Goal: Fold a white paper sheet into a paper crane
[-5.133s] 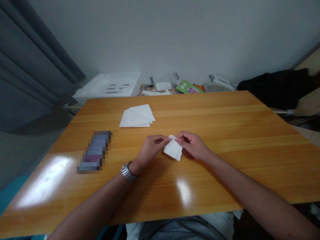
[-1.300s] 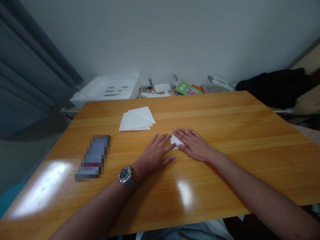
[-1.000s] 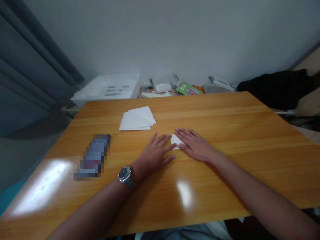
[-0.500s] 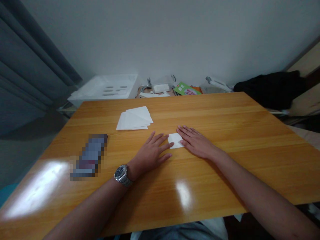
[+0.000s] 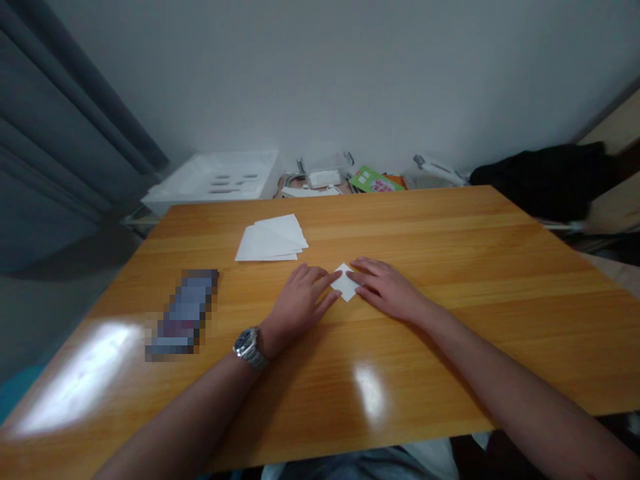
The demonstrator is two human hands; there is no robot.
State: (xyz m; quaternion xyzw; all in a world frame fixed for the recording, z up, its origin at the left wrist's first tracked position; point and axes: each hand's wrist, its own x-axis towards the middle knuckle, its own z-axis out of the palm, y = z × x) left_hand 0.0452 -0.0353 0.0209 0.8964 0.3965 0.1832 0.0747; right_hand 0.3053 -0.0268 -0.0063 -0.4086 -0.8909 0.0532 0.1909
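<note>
A small white square of paper lies flat on the wooden table, one corner pointing toward me. At its left side is my left hand, with a metal watch on the wrist. That hand's index fingertip touches the paper, and its thumb lies near the lower left edge, apart from the index. From the right, my right hand reaches over the paper with its index finger on it and its thumb by the lower right edge. Both hands have their fingers apart. Fingers cover parts of the paper's sides.
Several larger white sheets lie overlapped at the back left. A phone-like object, pixelated, rests on the left. Behind the table are a white tray, a green booklet and a black cloth item.
The small paper has turned from edge-on to corner-on toward me. My right hand's fingers have lifted from flat and bent somewhat; my left thumb has moved up to the paper.
</note>
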